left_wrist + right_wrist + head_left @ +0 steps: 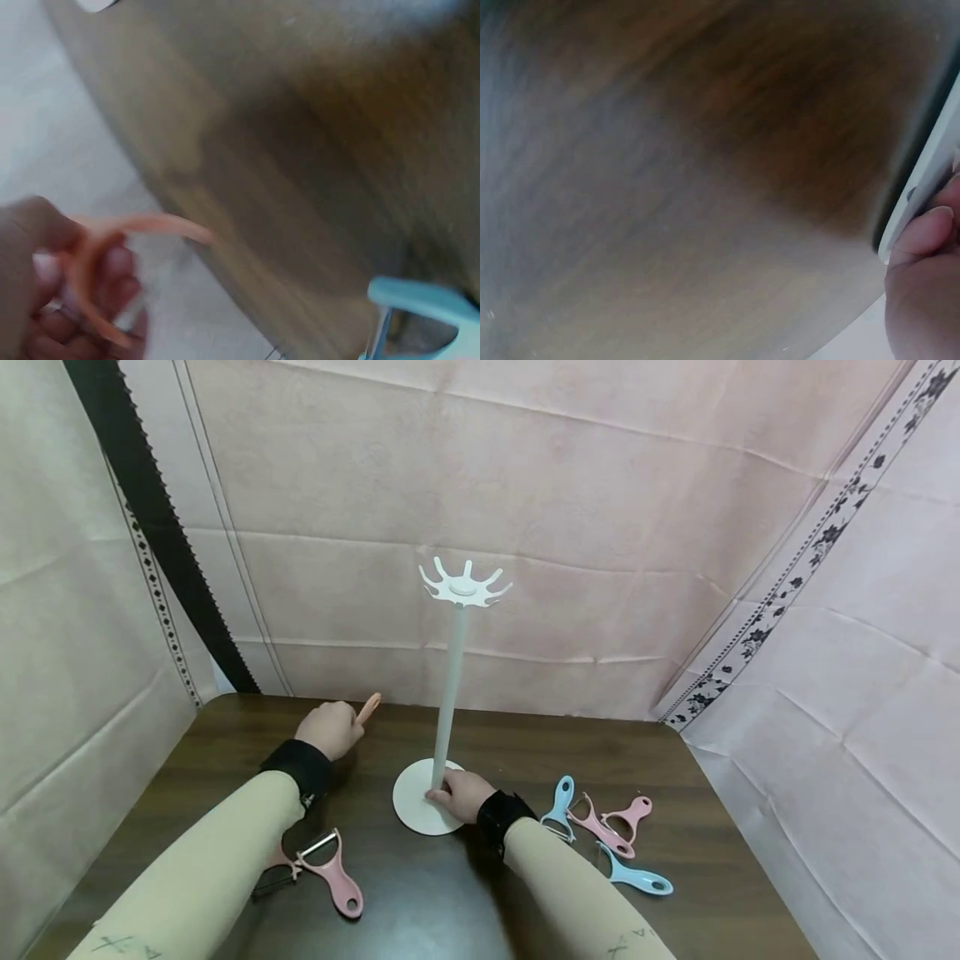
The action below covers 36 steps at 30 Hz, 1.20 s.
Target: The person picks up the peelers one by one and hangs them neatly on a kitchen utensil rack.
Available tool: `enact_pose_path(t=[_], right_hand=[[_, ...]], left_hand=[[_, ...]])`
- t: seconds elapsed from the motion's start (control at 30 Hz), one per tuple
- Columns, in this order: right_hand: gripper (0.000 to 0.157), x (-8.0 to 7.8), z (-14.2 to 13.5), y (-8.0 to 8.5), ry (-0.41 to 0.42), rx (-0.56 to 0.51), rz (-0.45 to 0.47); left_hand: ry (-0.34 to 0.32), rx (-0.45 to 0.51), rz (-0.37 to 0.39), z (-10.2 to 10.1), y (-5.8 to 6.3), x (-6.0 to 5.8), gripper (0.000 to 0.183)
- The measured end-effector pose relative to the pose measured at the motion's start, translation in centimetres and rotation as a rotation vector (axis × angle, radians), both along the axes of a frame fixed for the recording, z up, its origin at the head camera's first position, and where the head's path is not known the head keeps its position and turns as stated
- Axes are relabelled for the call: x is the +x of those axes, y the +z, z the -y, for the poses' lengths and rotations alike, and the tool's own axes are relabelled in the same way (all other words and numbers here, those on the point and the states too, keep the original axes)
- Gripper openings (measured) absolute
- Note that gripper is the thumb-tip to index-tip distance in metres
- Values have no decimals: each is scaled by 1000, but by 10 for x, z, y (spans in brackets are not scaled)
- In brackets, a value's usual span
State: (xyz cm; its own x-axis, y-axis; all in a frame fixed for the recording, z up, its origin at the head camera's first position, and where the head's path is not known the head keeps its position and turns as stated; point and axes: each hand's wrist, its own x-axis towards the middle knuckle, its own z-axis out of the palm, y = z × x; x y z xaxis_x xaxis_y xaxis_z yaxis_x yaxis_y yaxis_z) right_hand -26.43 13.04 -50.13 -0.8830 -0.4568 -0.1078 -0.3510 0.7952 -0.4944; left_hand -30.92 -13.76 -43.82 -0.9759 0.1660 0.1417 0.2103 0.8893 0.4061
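A white rack stand (452,685) with a round base and a crown of hooks stands upright on the table. My right hand (463,795) holds it low down, thumb beside the pole over the base. In the right wrist view, fingertips (928,229) lie at the edge of a white part of it. To the left of the stand, near the table's far edge, my left hand (330,729) grips an orange-pink peeler (368,707). The forked end of that peeler (142,223) shows in the left wrist view.
By my left forearm lie a pink peeler (341,881) and another partly hidden pink one (277,857). A light blue peeler (424,296) shows in the left wrist view. Blue peelers (641,878) and pink peelers (633,814) lie right of the stand. Cloth (562,635) hangs behind the table.
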Motion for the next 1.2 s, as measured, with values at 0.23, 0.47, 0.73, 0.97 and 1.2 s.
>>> enact_pose_path(t=[0.23, 0.47, 0.73, 0.97, 1.2], right_hand=[[21, 1, 4, 1, -32, -14, 37], [24, 1, 10, 11, -36, -9, 47], [23, 0, 5, 8, -65, -17, 47], [23, -4, -1, 4, -65, -30, 65], [26, -10, -5, -2, -67, -73, 106]], left_hand=[[-57, 147, -160, 12, 39, 4, 19], [-76, 275, -267, 10, 79, 11, 22], [-106, 402, -452, -7, 113, 15, 21], [-109, 475, -519, -20, 134, 21, 18], [-168, 552, -604, -39, 160, 32, 17]])
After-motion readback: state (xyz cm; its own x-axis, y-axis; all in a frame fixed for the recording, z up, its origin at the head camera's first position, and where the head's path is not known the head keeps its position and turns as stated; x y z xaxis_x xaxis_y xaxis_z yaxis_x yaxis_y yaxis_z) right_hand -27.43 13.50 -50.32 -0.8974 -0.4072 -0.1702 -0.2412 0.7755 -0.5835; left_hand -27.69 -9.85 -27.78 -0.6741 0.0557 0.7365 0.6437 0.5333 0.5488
